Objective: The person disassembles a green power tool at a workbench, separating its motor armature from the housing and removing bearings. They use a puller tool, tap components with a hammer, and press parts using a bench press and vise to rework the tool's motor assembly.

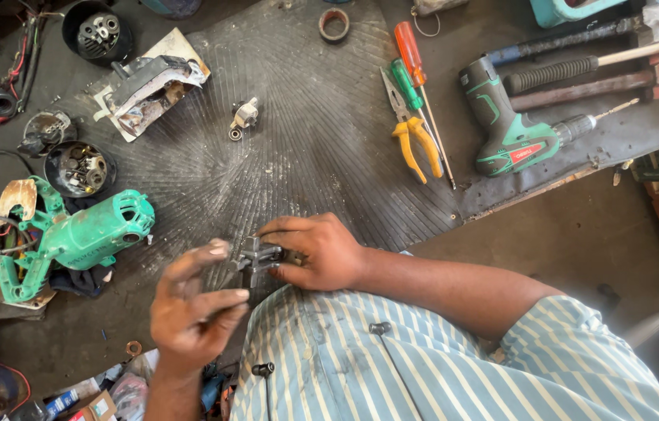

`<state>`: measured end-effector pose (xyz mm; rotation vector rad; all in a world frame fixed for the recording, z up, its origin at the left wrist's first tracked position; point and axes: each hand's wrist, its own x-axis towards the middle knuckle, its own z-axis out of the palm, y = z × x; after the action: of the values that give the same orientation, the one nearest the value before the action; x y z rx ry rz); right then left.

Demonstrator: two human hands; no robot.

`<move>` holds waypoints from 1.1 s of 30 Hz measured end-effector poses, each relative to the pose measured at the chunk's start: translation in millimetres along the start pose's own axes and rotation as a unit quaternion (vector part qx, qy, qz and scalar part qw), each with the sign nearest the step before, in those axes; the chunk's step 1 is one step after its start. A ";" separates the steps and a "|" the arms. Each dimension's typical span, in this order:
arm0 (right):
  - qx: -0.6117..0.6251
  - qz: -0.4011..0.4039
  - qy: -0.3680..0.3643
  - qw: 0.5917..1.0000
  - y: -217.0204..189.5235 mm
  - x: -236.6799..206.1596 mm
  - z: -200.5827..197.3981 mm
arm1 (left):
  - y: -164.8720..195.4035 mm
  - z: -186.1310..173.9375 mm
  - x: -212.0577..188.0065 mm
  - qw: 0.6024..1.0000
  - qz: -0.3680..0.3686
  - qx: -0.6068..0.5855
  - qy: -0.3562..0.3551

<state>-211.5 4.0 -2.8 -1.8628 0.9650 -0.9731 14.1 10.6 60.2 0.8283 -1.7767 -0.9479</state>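
Note:
A small dark grey metal part [255,257] sits between both hands, just above the near edge of the ribbed black mat [306,132]. My right hand [318,251] wraps around its right side and grips it. My left hand [193,304] has thumb and fingertips pinching the part's left side. Below the hands is my striped shirt.
A green power-tool housing [80,238] lies left. A green cordless drill [513,129], yellow-handled pliers [415,136] and two screwdrivers [411,62] lie far right. An opened tool body [146,86], a small fitting [244,115], a tape ring [334,23] and round motor parts [80,168] lie far left.

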 end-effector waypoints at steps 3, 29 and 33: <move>-0.023 -0.040 -0.001 0.999 0.8 -1.0 3.3 | -11.0 18.3 -4.3 0.941 -0.098 -0.283 0.158; -0.065 -0.074 -0.019 0.995 -11.3 -6.5 17.2 | 87.1 -39.4 33.7 0.904 0.057 0.313 -0.286; -0.030 -0.074 -0.004 0.997 -9.7 -10.6 14.3 | 91.6 -43.4 36.2 0.851 0.024 0.429 -0.301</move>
<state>-200.8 21.3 -2.4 -2.0100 0.8696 -1.0334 30.2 12.9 166.6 1.0792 -2.8425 -0.3317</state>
